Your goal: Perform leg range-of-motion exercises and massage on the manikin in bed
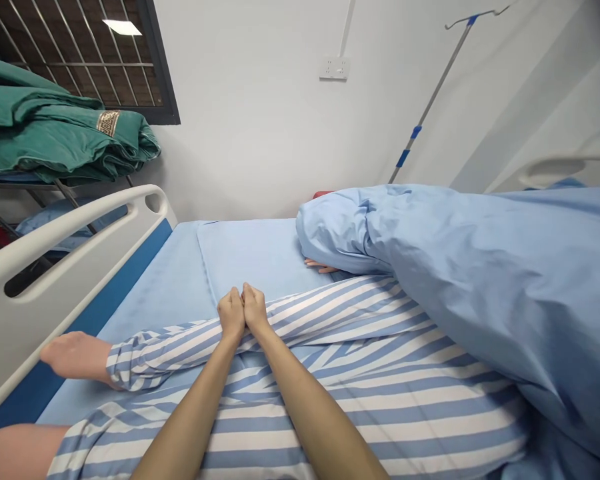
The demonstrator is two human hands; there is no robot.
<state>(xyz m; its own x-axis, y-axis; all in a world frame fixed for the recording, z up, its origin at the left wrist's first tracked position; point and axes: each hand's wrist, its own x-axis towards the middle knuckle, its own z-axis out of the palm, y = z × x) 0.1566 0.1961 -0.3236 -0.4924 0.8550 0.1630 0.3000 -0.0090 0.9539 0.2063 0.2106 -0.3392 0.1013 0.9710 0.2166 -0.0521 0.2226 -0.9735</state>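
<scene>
The left hand (231, 313) and the right hand (255, 308) are curled into fists, touching side by side, over the middle of the far leg of the blue-and-white striped cloth trousers (320, 308), which lies along the pale-blue bed sheet (253, 250). Whether cloth is pinched inside them, I cannot tell. The step in hand looks like a two-handed hold or press; the next move seems to call for both fists working evenly

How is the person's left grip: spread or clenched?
Clenched: the left grip is curled into a fist beside the right grip. Whether anything is inside, I cannot tell.
</scene>
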